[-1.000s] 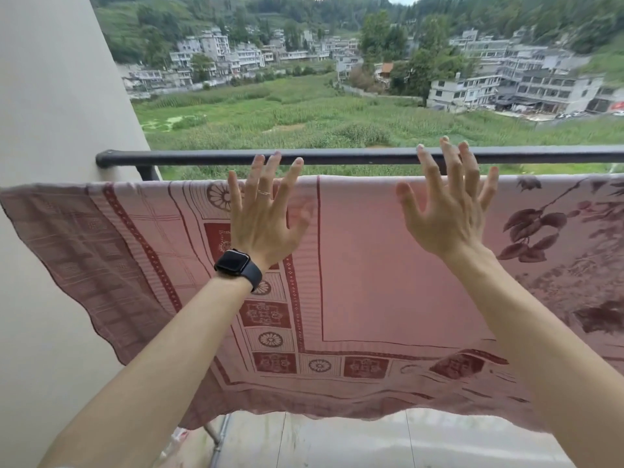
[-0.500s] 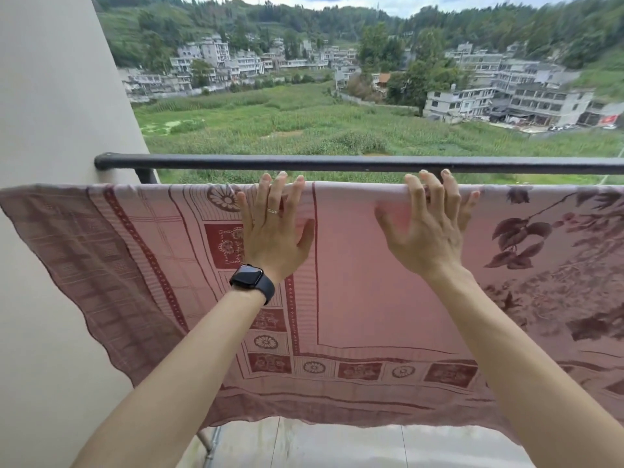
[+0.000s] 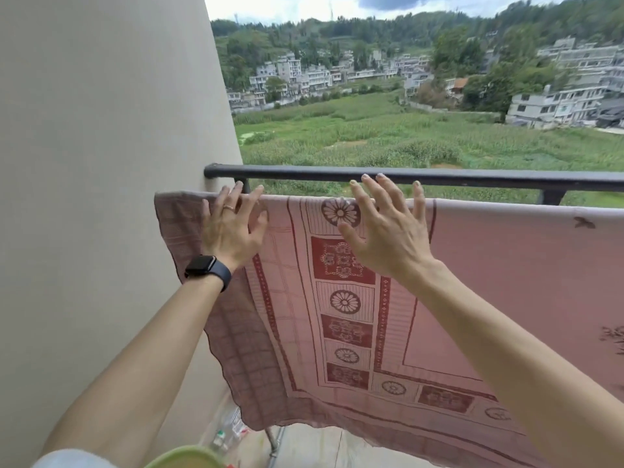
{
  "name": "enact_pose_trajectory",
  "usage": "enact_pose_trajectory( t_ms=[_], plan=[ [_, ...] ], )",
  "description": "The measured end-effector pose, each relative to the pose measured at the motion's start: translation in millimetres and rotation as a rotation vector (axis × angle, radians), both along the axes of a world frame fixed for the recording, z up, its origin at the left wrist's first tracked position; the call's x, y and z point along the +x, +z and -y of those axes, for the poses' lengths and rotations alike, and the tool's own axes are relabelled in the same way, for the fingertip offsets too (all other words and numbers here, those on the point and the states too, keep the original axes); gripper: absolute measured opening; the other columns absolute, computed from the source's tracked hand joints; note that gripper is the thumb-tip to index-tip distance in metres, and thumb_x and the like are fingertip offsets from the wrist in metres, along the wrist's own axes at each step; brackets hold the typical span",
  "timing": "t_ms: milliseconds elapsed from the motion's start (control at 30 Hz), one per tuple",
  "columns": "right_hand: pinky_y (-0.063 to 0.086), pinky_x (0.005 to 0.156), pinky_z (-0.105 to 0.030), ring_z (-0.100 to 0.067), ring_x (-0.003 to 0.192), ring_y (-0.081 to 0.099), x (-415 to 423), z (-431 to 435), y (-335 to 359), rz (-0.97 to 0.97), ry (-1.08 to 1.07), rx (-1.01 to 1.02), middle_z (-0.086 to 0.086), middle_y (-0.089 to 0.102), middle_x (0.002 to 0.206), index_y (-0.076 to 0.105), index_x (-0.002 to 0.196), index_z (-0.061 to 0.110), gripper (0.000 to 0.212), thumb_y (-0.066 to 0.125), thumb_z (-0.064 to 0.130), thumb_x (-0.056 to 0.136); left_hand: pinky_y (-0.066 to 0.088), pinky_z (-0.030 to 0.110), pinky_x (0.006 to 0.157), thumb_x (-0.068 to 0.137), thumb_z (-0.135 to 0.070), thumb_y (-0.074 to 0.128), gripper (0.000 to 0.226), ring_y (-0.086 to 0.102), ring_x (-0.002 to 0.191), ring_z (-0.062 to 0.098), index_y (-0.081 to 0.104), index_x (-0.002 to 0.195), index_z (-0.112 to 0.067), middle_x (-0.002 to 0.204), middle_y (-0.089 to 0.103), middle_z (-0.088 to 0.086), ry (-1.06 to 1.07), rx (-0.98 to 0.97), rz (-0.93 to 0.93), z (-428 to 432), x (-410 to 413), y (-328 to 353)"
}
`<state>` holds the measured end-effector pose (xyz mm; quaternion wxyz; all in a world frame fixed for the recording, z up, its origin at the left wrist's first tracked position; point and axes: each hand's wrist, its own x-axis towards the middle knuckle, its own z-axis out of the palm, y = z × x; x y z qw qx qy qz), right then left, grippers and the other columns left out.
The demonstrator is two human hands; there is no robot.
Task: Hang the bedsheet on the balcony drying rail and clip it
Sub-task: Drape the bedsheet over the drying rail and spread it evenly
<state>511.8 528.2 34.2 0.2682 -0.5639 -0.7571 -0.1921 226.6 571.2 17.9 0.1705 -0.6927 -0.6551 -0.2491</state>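
- Pink patterned bedsheet [image 3: 472, 282] hung across the frame's middle, its top edge running left to right, just below the dark rail [image 3: 439, 176].
- Left hand [image 3: 233, 231] lay spread flat near the sheet's upper-left corner.
- Right hand [image 3: 388, 234], fingers splayed apart, gripped nothing.

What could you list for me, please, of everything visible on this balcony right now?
bedsheet: one, pink with dark red patterned border, draped over a line below the railing
railing: one, black, across the balcony edge
wall: one, beige, at left
bottles: a few, small, on the floor, unclear
smartwatch: one, black, left wrist
ring: one, left hand
left hand: open, fingers spread on sheet's top corner
right hand: open, fingers spread
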Motion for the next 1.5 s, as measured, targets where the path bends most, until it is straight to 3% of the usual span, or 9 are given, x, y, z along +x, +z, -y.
enact_pose_trajectory(
  t_ms=[300,433,533,633,733,900,1133,1333,1500],
  plan=[
    [0.003,0.123,-0.057,-0.027,0.154,0.009,-17.8,-24.2,-33.3,-0.094,-0.09,0.098,-0.006,0.022,0.165,0.027,0.157,0.019,0.078,0.049,0.057,0.093,0.01,0.063,0.117,0.094,-0.049,0.043,0.06,0.017,0.149,0.024,0.027,0.152,-0.038,0.161,0.022,-0.001,-0.158,0.176,0.007,-37.5,-10.2,-6.3],
    [0.005,0.12,-0.061,-0.027,0.148,0.024,-18.9,-58.9,6.5,-0.193,-0.138,0.117,-0.008,0.037,0.156,0.043,0.146,0.019,0.071,0.045,0.062,0.09,0.021,0.05,0.118,0.094,-0.048,0.049,0.064,0.027,0.144,0.025,0.031,0.151,-0.024,0.157,0.027,0.007,0.025,0.34,0.574,-77.6,-29.2,26.2],
    [0.004,0.121,-0.058,-0.023,0.147,0.027,-31.1,-83.9,32.2,-0.161,-0.116,0.073,-0.003,0.038,0.155,0.04,0.147,0.021,0.068,0.042,0.063,0.093,0.036,0.044,0.112,0.091,-0.056,0.052,0.066,0.043,0.134,0.025,0.039,0.146,-0.021,0.148,0.043,0.008,-0.048,0.029,1.143,-109.0,-34.8,35.6],
    [0.008,0.121,-0.058,-0.022,0.141,0.038,-45.5,-105.0,44.6,-0.087,-0.106,-0.065,0.0,0.05,0.147,0.04,0.147,0.025,0.065,0.034,0.065,0.096,0.055,0.036,0.082,0.086,-0.051,0.063,0.049,0.066,0.096,0.019,0.065,0.12,-0.016,0.111,0.068,0.002,-0.292,-0.164,1.487,-128.7,-38.0,45.5],
    [0.018,0.115,-0.056,-0.024,0.126,0.053,-50.2,-118.4,53.8,-0.064,-0.158,-0.121,0.001,0.063,0.131,0.05,0.139,0.028,0.061,0.023,0.064,0.098,0.045,0.025,0.057,0.092,-0.044,0.057,0.043,0.063,0.07,0.012,0.065,0.118,-0.012,0.105,0.069,0.002,-0.301,-0.215,1.674,-139.4,-33.0,60.5],
    [0.032,0.097,-0.046,-0.022,0.1,0.06,-29.5,-126.0,44.6,-0.065,-0.125,0.042,0.006,0.071,0.108,0.062,0.119,0.034,0.046,0.025,0.055,0.104,0.048,0.035,0.071,0.091,-0.057,0.05,0.046,0.069,0.089,0.021,0.076,0.1,-0.02,0.096,0.075,0.003,-0.319,-0.453,1.482,-143.0,-24.4,49.6],
    [0.034,0.09,-0.042,-0.024,0.092,0.065,11.7,-139.1,43.8,-0.034,-0.064,0.178,0.007,0.075,0.103,0.072,0.108,0.031,0.04,0.038,0.052,0.103,0.044,0.028,0.064,0.094,-0.043,0.062,0.021,0.055,0.069,0.016,0.056,0.082,-0.027,0.078,0.064,0.003,-0.3,0.032,1.265,-171.5,1.1,62.8],
    [0.034,0.093,-0.04,-0.022,0.083,0.062,70.9,-136.2,48.0,0.0,-0.254,0.101,0.005,0.072,0.083,0.071,0.087,0.029,0.064,0.025,0.071,0.096,0.047,0.026,0.073,0.092,-0.052,0.059,0.027,0.061,0.078,0.015,0.067,0.084,-0.029,0.085,0.071,0.001,-0.154,0.103,1.078,-199.8,27.3,69.1],
    [0.035,0.092,-0.039,-0.023,0.087,0.061,95.5,-133.6,38.2,-0.03,-0.262,0.13,0.003,0.071,0.093,0.069,0.103,0.03,0.053,0.031,0.066,0.097,0.047,0.028,0.075,0.091,-0.056,0.059,0.041,0.061,0.08,0.016,0.069,0.082,-0.017,0.083,0.069,-0.002,-0.074,0.19,1.128,-192.0,37.2,60.0]
  ],
)
